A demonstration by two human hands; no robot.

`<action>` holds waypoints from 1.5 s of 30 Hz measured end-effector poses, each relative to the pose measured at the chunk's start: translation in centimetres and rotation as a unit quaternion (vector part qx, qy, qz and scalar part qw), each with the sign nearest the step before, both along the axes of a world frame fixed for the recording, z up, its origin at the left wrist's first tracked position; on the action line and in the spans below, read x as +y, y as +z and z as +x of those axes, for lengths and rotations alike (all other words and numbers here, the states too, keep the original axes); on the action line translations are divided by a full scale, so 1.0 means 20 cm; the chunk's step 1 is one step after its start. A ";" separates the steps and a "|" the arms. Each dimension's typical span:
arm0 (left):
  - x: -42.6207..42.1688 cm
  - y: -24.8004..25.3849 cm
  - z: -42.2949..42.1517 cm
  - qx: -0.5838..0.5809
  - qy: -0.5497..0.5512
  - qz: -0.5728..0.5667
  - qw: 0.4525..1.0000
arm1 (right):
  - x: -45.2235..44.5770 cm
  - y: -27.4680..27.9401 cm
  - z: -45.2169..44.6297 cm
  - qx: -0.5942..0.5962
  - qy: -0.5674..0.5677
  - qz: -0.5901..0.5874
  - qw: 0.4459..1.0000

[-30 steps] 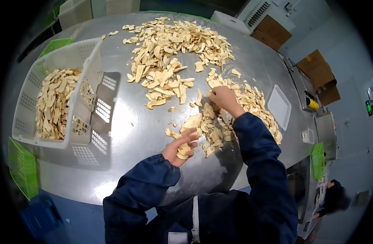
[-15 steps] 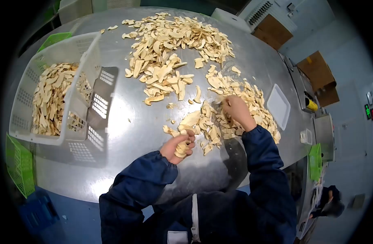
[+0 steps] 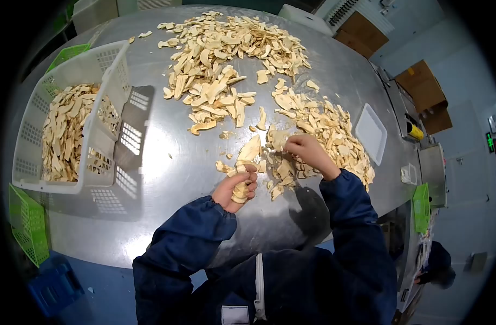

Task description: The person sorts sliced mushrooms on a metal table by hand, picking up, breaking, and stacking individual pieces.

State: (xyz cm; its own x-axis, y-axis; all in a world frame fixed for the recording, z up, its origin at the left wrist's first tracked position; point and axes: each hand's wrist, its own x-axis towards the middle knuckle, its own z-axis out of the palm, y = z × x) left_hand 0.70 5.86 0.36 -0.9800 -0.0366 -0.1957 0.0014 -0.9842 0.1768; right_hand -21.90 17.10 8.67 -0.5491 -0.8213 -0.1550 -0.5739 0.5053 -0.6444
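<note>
My left hand (image 3: pixel 235 188) is closed around several pale mushroom slices (image 3: pixel 240 191), and a large slice (image 3: pixel 250 149) stands out beyond its fingers. My right hand (image 3: pixel 310 154) pinches at the near pile, with a blurred mushroom slice (image 3: pixel 279 139) at its fingertips. Beneath and beside that hand, a pile of mushroom slices (image 3: pixel 334 130) spreads to the right. Loose slices (image 3: pixel 280 172) lie between my two hands on the metal table (image 3: pixel 172 216).
A white perforated basket (image 3: pixel 85 157) part full of slices stands at the left. Farther back lies a bigger slice heap (image 3: pixel 232 43). A white tray (image 3: pixel 371 134) sits at the right, near the table edge. Green baskets (image 3: pixel 28 225) flank the table. Another person (image 3: pixel 437 265) is at far right.
My right hand has moved left, toward my left hand, with the blurred slice at its fingertips. The large slice by my left hand has tipped more upright.
</note>
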 end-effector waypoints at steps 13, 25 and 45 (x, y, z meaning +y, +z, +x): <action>0.01 -0.01 0.00 0.003 0.008 0.035 0.999 | 0.21 -0.07 0.22 0.226 0.040 0.030 0.973; 0.02 -0.05 0.00 0.022 -0.001 0.036 0.999 | 0.00 -0.14 -0.52 0.297 0.022 -0.029 0.954; 0.01 -0.03 -0.01 0.014 0.002 0.047 0.999 | -0.08 0.10 -0.22 0.050 0.098 0.003 0.994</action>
State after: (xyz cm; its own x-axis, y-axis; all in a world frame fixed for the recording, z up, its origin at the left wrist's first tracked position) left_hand 0.46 6.04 -0.23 -0.9849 -0.0237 -0.1714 0.0096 -0.9965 0.0826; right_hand -26.31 15.49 10.59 -0.3915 -0.9132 -0.1130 -0.7225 0.3811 -0.5769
